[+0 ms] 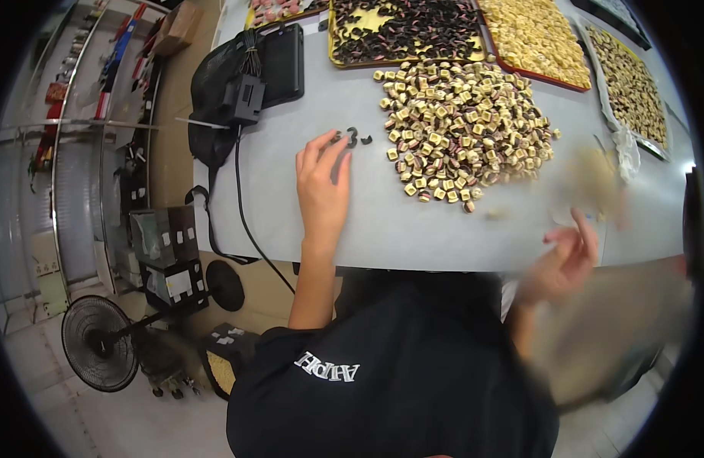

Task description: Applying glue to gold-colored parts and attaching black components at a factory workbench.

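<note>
My left hand [321, 187] rests on the grey table with its fingers stretched and the thumb apart. Its fingertips are beside a few small dark curved pieces [352, 137], one of them right at the fingers. A large heap of small cream-and-dark two-tone pieces [462, 130], block-like with striped sides, lies right of that hand. Near the table's front edge, my right hand [563, 259] is blurred by motion, its fingers apart with nothing visible in them. Beyond it is a blurred cream-coloured shape [592, 179] whose kind I cannot make out.
Trays of dark curved pieces [413, 34], pale yellow pieces [535, 38] and small tan pieces [625, 84] line the table's far side. A black bag [214, 84] and a black cable [249, 233] lie left. A fan [100, 343] stands on the floor by shelving.
</note>
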`<act>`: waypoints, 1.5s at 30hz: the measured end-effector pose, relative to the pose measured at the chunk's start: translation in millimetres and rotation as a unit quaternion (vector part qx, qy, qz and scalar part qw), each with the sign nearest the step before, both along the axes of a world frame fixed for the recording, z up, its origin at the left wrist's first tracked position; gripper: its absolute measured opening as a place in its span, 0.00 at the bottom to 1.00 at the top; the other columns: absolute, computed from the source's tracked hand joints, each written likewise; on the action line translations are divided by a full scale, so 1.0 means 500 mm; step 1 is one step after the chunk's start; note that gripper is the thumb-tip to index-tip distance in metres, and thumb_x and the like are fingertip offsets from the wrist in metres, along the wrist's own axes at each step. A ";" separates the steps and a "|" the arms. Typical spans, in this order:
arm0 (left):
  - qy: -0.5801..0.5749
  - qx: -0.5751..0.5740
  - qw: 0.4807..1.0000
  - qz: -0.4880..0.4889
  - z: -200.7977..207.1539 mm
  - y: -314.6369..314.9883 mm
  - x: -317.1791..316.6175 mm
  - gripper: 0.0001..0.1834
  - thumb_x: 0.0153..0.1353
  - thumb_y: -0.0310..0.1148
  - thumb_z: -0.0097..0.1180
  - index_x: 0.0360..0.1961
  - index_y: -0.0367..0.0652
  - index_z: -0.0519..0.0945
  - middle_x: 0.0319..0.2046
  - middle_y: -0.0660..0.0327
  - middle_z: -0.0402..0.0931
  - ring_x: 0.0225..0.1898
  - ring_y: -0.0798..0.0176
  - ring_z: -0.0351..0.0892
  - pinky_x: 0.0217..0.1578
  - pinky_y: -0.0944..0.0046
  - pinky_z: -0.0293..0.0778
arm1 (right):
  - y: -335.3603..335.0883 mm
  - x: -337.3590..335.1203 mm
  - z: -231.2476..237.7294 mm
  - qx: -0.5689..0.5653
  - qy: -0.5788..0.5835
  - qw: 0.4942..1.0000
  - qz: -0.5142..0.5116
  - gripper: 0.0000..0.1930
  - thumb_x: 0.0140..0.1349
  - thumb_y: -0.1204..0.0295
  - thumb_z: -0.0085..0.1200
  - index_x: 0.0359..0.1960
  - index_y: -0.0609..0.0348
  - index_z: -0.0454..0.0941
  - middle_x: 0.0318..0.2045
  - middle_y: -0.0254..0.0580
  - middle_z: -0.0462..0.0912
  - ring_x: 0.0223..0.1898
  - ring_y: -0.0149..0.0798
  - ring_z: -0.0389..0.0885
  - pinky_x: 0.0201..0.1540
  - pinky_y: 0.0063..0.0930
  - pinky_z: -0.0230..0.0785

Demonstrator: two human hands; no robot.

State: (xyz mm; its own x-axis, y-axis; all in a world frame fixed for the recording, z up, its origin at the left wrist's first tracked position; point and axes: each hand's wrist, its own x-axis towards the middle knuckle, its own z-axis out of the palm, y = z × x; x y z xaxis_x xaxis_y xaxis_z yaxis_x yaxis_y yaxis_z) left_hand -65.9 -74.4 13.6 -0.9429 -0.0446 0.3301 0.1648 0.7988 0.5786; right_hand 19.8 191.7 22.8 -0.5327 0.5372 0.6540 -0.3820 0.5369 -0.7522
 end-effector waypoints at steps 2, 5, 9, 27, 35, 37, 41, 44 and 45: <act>-0.007 -0.002 1.000 0.011 -0.002 -0.009 0.001 0.13 0.51 0.22 0.56 0.40 0.40 0.79 0.40 0.60 0.74 0.44 0.60 0.71 0.46 0.66 0.67 | 0.016 0.028 -0.018 -0.011 0.003 1.000 -0.014 0.10 0.60 0.82 0.38 0.42 0.70 0.69 0.39 0.53 0.74 0.21 0.27 0.67 0.28 0.18 0.62; -0.018 -0.001 1.000 0.018 -0.002 -0.014 0.001 0.12 0.50 0.21 0.57 0.38 0.39 0.80 0.38 0.61 0.75 0.40 0.61 0.73 0.43 0.67 0.69 | 0.032 0.041 -0.032 -0.031 0.008 0.999 -0.044 0.08 0.60 0.82 0.38 0.40 0.68 0.68 0.37 0.51 0.74 0.20 0.27 0.66 0.27 0.18 0.60; -0.050 0.103 0.993 0.034 -0.009 -0.016 0.004 0.11 0.49 0.20 0.58 0.37 0.38 0.80 0.35 0.61 0.76 0.35 0.65 0.75 0.37 0.69 0.71 | 0.050 0.048 -0.044 -0.062 0.009 0.995 -0.075 0.08 0.60 0.82 0.38 0.39 0.68 0.67 0.38 0.52 0.74 0.20 0.27 0.64 0.27 0.18 0.58; -0.075 0.521 0.847 -0.074 0.003 -0.003 0.045 0.11 0.56 0.20 0.52 0.41 0.34 0.76 0.42 0.58 0.73 0.45 0.64 0.73 0.45 0.72 0.73 | 0.077 0.017 -0.060 -0.023 -0.040 0.992 -0.114 0.15 0.60 0.79 0.44 0.49 0.67 0.64 0.45 0.50 0.74 0.33 0.30 0.68 0.37 0.22 0.62; -0.164 0.852 0.482 -0.122 -0.021 0.015 0.067 0.10 0.61 0.25 0.50 0.42 0.35 0.74 0.43 0.58 0.73 0.48 0.63 0.72 0.49 0.75 0.72 | 0.090 0.012 -0.046 0.022 -0.334 0.942 -0.030 0.19 0.60 0.76 0.49 0.52 0.67 0.62 0.44 0.41 0.76 0.40 0.33 0.71 0.48 0.27 0.62; -0.168 0.856 0.475 -0.118 -0.021 0.028 0.073 0.10 0.61 0.26 0.50 0.43 0.35 0.75 0.43 0.58 0.73 0.48 0.63 0.72 0.49 0.76 0.72 | 0.091 0.014 -0.045 -0.006 -0.336 0.942 -0.023 0.19 0.61 0.75 0.49 0.53 0.67 0.62 0.44 0.42 0.76 0.39 0.33 0.72 0.48 0.27 0.62; -0.176 0.812 0.548 -0.097 -0.025 0.053 0.083 0.08 0.59 0.23 0.51 0.41 0.35 0.76 0.42 0.58 0.74 0.47 0.62 0.73 0.49 0.73 0.72 | 0.093 0.021 -0.053 -0.069 -0.290 0.955 -0.001 0.19 0.62 0.73 0.48 0.53 0.65 0.62 0.43 0.44 0.76 0.35 0.31 0.72 0.46 0.26 0.63; -0.123 0.655 0.715 -0.212 -0.027 0.069 0.090 0.10 0.54 0.18 0.55 0.38 0.36 0.77 0.42 0.56 0.74 0.45 0.61 0.74 0.47 0.69 0.74 | 0.091 0.028 -0.058 -0.076 -0.191 0.979 0.017 0.18 0.63 0.71 0.48 0.53 0.65 0.62 0.43 0.48 0.76 0.31 0.30 0.71 0.43 0.24 0.64; -0.126 0.656 0.713 -0.213 -0.026 0.076 0.092 0.10 0.54 0.18 0.55 0.38 0.36 0.77 0.42 0.56 0.74 0.45 0.61 0.74 0.47 0.69 0.74 | 0.085 0.032 -0.045 -0.157 -0.169 0.969 0.091 0.18 0.63 0.70 0.48 0.52 0.65 0.63 0.43 0.50 0.76 0.32 0.31 0.72 0.43 0.24 0.64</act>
State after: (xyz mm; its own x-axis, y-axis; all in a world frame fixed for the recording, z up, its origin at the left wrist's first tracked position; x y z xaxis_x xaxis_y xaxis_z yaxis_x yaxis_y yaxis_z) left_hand -20.1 -36.4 0.7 -0.9851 0.1494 0.0853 -0.0108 -0.5486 0.8360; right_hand 35.9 234.1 0.4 -0.7925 0.5583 0.2453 -0.1529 0.2074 -0.9662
